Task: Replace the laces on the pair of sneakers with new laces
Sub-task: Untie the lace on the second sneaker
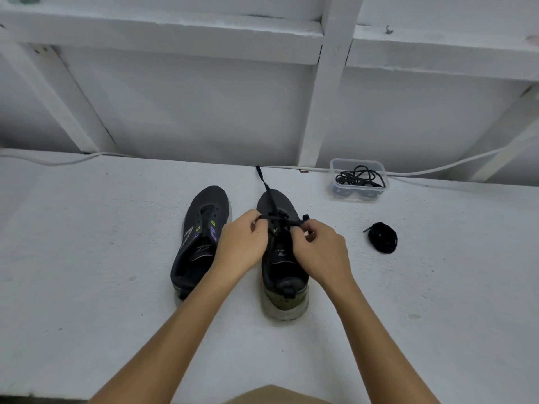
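Both my hands work over the right-hand dark grey sneaker (281,258): my left hand (243,243) and right hand (318,247) each pinch the flat black lace (277,221), stretched crosswise between them. Its free tail runs away over the toe; the laceless sneaker (201,237) sits beside, a coiled black lace (382,237) and clear plastic tub (358,179) rightward.

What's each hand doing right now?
Left hand: pinching the black lace over the right sneaker.
Right hand: pinching the same lace on the other side.
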